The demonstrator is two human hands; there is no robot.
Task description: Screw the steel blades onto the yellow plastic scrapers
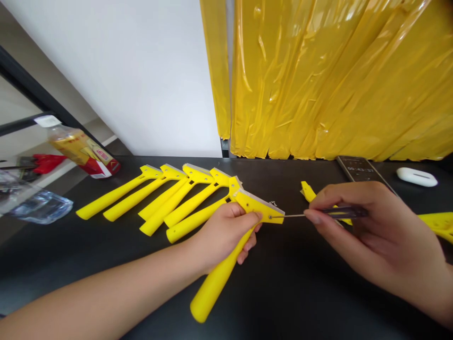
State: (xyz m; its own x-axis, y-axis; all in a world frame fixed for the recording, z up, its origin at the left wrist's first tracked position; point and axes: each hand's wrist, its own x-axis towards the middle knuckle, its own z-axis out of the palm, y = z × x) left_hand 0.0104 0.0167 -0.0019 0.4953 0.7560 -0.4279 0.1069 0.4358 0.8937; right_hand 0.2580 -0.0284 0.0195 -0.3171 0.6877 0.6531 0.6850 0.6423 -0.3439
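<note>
We take the scraper (231, 236) in our left hand (221, 236) as the landmark. That hand is closed round the neck just under the head, thumb on top, so the head stays flat and steady while the long yellow handle runs back toward us over the black table (300, 293). Our right hand (375, 236) is pinched shut on a thin screwdriver (318, 214), fingertips near the front of its dark grip. Its fine shaft lies level and meets a small screw on the right end of the scraper's head; holding it so far forward probably gives finer control of the tip.

Left of the scraper and touching one another, a row of scrapers (159, 198) is fanned out with heads away from us and handles toward our left, which looks like a neat pile kept apart. Right of the scraper, behind our right hand, lies a loose yellow part (307, 191), and another yellow piece (439, 225) pokes in at the far right edge.

Beyond our right hand a phone (359, 169) lies face up; its screen shows digits like a running timer, too small for us to read. Further right sits a white case (416, 176). Far left of the scraper a bottle (83, 150) lies tilted with a red and yellow label, its writing too blurred to read, and a clear bag (38, 207) rests nearer us. Yellow film (336, 80) hangs behind.
</note>
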